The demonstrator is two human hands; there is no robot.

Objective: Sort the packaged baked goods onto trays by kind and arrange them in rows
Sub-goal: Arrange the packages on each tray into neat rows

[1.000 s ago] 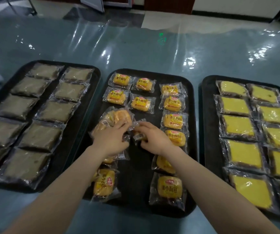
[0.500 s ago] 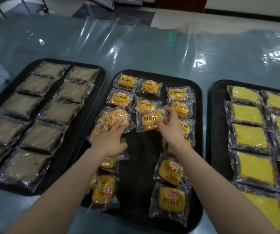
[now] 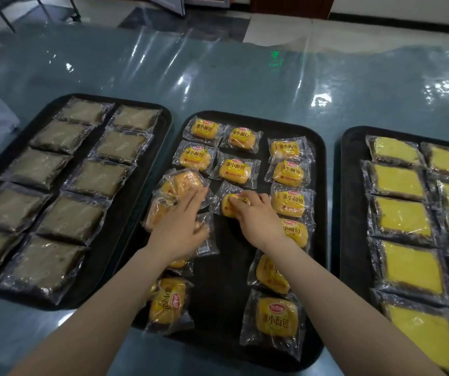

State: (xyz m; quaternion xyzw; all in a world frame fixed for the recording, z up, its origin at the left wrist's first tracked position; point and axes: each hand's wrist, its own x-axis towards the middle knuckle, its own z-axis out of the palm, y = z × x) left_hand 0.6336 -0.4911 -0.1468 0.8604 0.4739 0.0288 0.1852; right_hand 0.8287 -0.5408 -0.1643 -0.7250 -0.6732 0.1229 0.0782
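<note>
Right hand [image 3: 255, 218] moved bun [image 3: 230, 203] into middle row, frame centre, still gripping; left hand [image 3: 180, 229] stayed flat on loose pile [image 3: 180, 185].

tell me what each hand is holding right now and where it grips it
The right hand presses a wrapped bun onto the middle tray, fingers over its top. The left hand rests on a loose pile of buns; no clear grip shows.

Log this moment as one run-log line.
right hand: pressing bun packet into middle column | left hand: on loose pile | middle tray: unfinished
</note>
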